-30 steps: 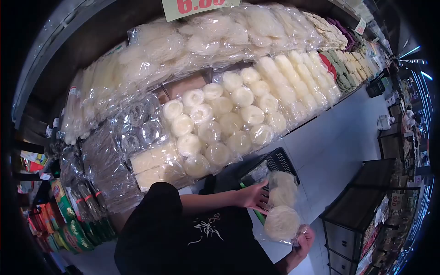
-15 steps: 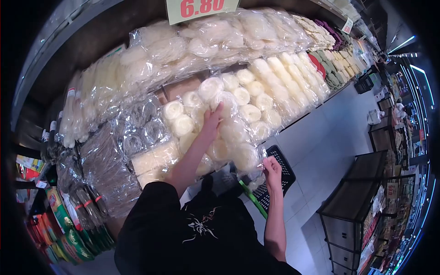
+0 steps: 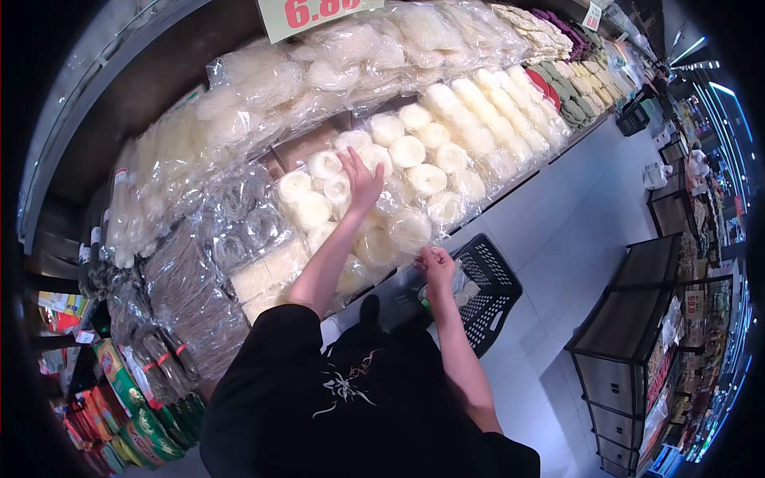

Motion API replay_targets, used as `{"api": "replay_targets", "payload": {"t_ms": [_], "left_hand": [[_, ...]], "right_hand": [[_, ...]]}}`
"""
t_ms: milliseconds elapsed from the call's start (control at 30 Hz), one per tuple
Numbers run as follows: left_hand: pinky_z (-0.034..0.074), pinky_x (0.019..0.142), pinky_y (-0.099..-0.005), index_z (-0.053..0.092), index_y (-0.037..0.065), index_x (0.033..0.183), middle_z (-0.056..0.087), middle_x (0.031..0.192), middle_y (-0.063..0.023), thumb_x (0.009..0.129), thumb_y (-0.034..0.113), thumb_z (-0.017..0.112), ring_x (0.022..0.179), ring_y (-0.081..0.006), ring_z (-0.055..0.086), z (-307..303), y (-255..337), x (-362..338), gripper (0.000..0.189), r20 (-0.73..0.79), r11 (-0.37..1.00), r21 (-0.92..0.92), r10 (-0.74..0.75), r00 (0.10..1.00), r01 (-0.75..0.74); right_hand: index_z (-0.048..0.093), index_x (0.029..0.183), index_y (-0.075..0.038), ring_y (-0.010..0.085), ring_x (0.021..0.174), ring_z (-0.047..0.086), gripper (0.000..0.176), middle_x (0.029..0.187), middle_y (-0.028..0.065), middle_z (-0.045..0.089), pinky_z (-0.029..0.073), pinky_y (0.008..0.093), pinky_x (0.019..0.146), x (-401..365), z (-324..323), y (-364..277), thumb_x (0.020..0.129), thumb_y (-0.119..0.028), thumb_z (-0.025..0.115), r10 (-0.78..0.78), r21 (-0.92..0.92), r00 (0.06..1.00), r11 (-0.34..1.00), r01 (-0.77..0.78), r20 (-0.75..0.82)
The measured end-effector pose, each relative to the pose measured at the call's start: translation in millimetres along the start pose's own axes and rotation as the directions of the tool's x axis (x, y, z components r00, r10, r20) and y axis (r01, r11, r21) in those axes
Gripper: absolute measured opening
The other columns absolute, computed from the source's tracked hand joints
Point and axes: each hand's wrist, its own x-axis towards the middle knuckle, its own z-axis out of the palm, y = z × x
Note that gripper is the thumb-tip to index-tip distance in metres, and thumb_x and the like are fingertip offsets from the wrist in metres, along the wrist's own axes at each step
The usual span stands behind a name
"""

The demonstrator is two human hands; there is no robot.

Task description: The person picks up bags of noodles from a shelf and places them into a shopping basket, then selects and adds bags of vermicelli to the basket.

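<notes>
The left hand (image 3: pixel 362 179) reaches toward 12 o'clock from the person's chest and lies flat on a clear bag of white noodle nests (image 3: pixel 402 231). Its grip is spread, with the fingers apart and resting on the plastic rather than closing round it. The bag lies on the sloped shelf (image 3: pixel 307 147) among other bags of the same pale nests. The right hand (image 3: pixel 437 263) is at the bag's lower edge, at about 5 o'clock from the left hand, its grip pressed together in a fist that pinches the bottom of the plastic. Packs of dark noodle coils (image 3: pixel 239 227) lie at the bag's 9 o'clock, and flat white noodle bundles (image 3: pixel 263 80) at its 11 o'clock. A black shopping basket (image 3: pixel 498 275) stands on the pale floor (image 3: pixel 574 231), just at 3 o'clock of the right hand. A price sign (image 3: pixel 315 12) hangs at 12 o'clock.
</notes>
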Motion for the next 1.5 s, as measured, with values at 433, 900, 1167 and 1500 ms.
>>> {"api": "replay_targets", "payload": {"t_ms": [433, 900, 1167, 1500], "left_hand": [[0.013, 0.113, -0.0501, 0.003, -0.002, 0.148, -0.009, 0.146, -0.0394, 0.091, 0.032, 0.057, 0.138, -0.0524, 0.0, 21.1, 11.4, 6.1, 0.086, -0.044, 0.985, 0.158, -0.061, 0.997, 0.067], [0.005, 0.112, -0.0573, 0.033, 0.004, 0.143, 0.018, 0.151, -0.0246, 0.091, 0.028, 0.054, 0.142, -0.0404, 0.01, -3.1, 74.6, -115.4, 0.061, 0.523, 0.802, 0.366, 0.242, 0.817, -0.472], [0.013, 0.112, -0.0562, 0.044, -0.002, 0.134, 0.032, 0.145, -0.0249, 0.089, 0.022, 0.055, 0.138, -0.0409, 0.022, -3.3, 118.3, -133.5, 0.051, 0.501, 0.797, 0.26, 0.371, 0.782, -0.545], [0.05, 0.081, -0.0389, 0.06, 0.002, 0.108, 0.061, 0.102, -0.0134, 0.086, 0.012, 0.06, 0.094, -0.0302, 0.061, 71.7, 116.8, -339.1, 0.025, 0.984, 0.981, 0.076, -0.044, 0.175, -0.177]], "right_hand": [[0.06, 0.103, -0.002, 0.0131, 0.073, 0.063, 0.013, 0.085, 0.0053, 0.064, 0.05, 0.0243, 0.062, -49.7, -90.8, 17.4, 0.091, -0.006, 0.058, 0.145, -0.017, 0.989, 0.989, -0.145, 0.004], [0.064, 0.086, 0.0, 0.0129, 0.065, 0.063, 0.007, 0.073, 0.0078, 0.065, 0.051, 0.0278, 0.062, -117.3, -284.7, 113.9, 0.08, -0.003, 0.062, -0.133, -0.707, 0.908, 0.675, -0.209, -0.396], [0.069, 0.092, -0.005, 0.0256, 0.081, 0.068, 0.018, 0.084, 0.0126, 0.068, 0.052, 0.0365, 0.076, -104.7, -288.1, 102.0, 0.076, -0.012, 0.063, 0.166, -0.554, 0.898, 0.737, -0.387, -0.407], [0.068, 0.09, -0.005, 0.0225, 0.074, 0.068, 0.017, 0.081, 0.0126, 0.069, 0.053, 0.034, 0.07, -26.8, -353.2, 179.4, 0.077, -0.015, 0.063, 0.264, -0.609, 0.892, 0.656, -0.446, -0.368]]}}
